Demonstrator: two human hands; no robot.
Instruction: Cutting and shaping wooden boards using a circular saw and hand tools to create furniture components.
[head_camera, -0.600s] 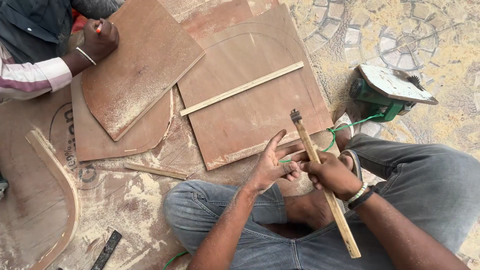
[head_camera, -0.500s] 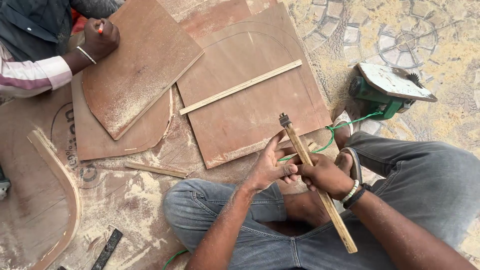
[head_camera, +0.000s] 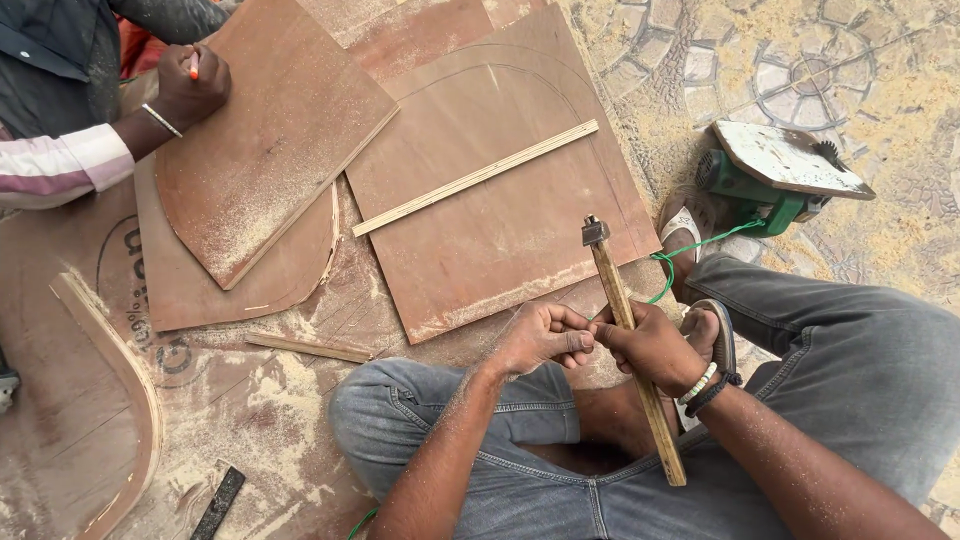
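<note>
My right hand (head_camera: 655, 345) is wrapped around the hammer (head_camera: 630, 340) mid-handle, over my lap, head pointing far. My left hand (head_camera: 540, 338) curls beside it, fingertips touching. It looks stiff and top-heavy; gripping nearer the handle's end should balance it better.

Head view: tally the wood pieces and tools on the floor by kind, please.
Flat brown plywood panels: 3
Pale straight wooden strips: 2
Curved plywood offcut: 1
Wooden-handled hammer, in right hand: 1
Green power saw: 1
Black flat bar: 1
Total: 9
</note>
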